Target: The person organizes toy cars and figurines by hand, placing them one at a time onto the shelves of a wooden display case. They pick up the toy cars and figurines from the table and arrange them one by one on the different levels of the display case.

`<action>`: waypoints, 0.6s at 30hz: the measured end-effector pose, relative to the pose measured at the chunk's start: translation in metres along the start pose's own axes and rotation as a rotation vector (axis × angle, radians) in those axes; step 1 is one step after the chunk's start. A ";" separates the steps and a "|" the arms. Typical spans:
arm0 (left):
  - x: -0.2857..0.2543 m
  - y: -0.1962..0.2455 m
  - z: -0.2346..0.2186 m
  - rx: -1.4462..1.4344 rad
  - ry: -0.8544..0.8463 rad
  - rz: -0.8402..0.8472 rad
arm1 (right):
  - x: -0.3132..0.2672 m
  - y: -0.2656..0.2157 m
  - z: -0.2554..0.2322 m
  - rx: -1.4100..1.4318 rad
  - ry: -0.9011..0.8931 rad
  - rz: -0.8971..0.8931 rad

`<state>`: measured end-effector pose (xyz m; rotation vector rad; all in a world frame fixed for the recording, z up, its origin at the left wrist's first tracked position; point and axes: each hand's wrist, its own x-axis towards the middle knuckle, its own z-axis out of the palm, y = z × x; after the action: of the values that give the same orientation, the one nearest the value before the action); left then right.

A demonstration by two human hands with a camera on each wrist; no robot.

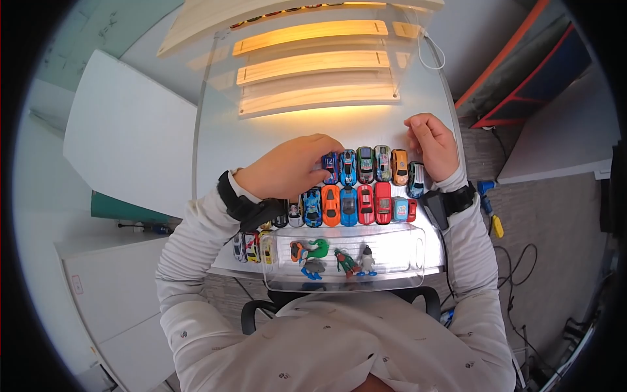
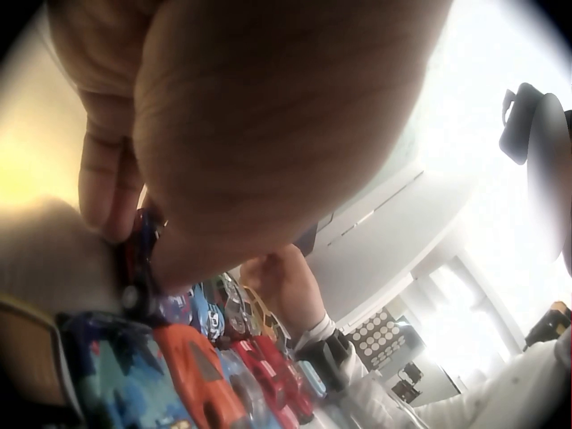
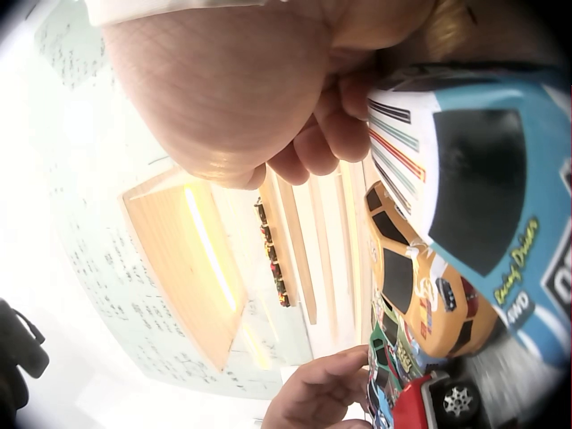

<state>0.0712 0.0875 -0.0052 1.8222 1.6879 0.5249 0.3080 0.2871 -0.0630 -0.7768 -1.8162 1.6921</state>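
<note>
My left hand [image 1: 284, 166] holds a dark blue toy car [image 1: 330, 168] between thumb and fingers at the left end of the upper row. In the left wrist view this hand [image 2: 277, 116] partly hides that car [image 2: 138, 259]. Beside it stand a light blue car [image 1: 348, 167], a green one [image 1: 365, 164] and an orange-yellow one [image 1: 399, 167]. My right hand [image 1: 436, 147], fingers loosely bent, holds nothing beyond the row's right end, near a blue-and-white car [image 1: 415, 179]. The right wrist view shows this hand [image 3: 232, 98] beside the same car [image 3: 527, 170].
A lower row includes an orange car [image 1: 331, 206] and a red one [image 1: 366, 204]. Closer to the body, a clear tray [image 1: 408, 251] holds several small figures. Lit wooden shelves [image 1: 320, 78] stand at the back; a white cable [image 1: 436, 62] hangs at their right.
</note>
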 end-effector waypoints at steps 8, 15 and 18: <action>0.027 -0.015 -0.015 0.298 0.303 0.130 | 0.001 0.002 -0.001 -0.001 -0.007 0.008; 0.129 -0.025 -0.093 0.955 0.816 0.229 | 0.000 0.000 -0.001 0.011 0.011 0.044; 0.167 -0.041 -0.110 0.951 0.804 0.140 | 0.000 0.002 -0.001 0.025 0.008 0.031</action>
<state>-0.0116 0.2708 0.0325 2.6125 2.6693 0.6175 0.3089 0.2884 -0.0645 -0.8033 -1.7827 1.7258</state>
